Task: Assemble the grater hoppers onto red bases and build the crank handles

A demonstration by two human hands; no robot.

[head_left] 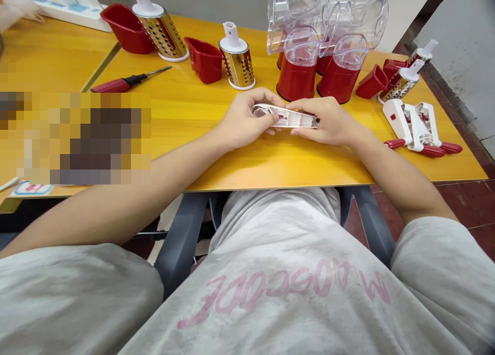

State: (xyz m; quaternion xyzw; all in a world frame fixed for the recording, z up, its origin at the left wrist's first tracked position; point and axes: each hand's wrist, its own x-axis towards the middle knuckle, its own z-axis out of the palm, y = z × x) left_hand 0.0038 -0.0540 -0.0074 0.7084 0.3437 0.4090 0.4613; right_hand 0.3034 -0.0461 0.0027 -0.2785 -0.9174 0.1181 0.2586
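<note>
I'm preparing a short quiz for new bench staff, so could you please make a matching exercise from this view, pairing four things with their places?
Things
1. screwdriver
2. clear plastic hoppers
3. white plastic casing
4. white parts with red grips

Places
A. held in the left hand and right hand
B. on the yellow table, right of the right hand
C. on the table, left of the left hand
D. above red bases

Pairs: 1-C, 2-D, 3-A, 4-B
</note>
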